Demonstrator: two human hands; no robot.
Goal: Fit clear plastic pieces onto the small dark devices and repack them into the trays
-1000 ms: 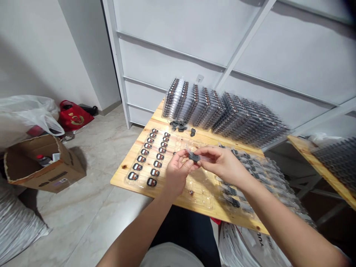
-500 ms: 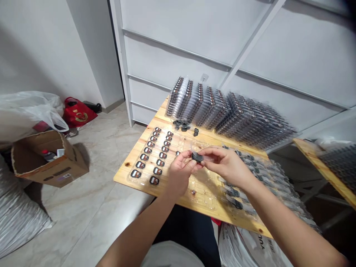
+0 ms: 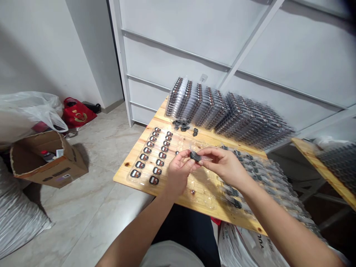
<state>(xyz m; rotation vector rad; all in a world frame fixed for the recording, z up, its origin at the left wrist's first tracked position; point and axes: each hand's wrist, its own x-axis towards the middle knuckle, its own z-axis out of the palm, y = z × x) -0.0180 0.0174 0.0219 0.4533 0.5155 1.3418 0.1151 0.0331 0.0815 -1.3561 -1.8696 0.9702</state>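
Note:
Above the wooden table (image 3: 122, 174), my left hand (image 3: 178, 170) and my right hand (image 3: 224, 163) pinch a small black rounded device (image 3: 195, 156) between thumbs and fingers. Something translucent, perhaps plastic film, shows at the device beside my right fingertips. Below my hands lies a clear moulded tray (image 3: 208, 202) with hollow pockets. To the left, two columns of black devices with brown-and-white faces (image 3: 144, 157) sit in clear plastic. Right of my right hand are rows of dark pieces in clear wrapping (image 3: 236, 202).
Stacked trays of devices (image 3: 205, 105) line the table's back edge. Loose black pieces (image 3: 182, 125) lie before them. On the floor at left stand an open cardboard box (image 3: 52, 172) and a red bag (image 3: 79, 113). Another wooden table (image 3: 325, 163) stands at right.
The black device has tilted and shifted slightly left and up between my fingers. Both hands keep their pinch, and the trays stay where they were.

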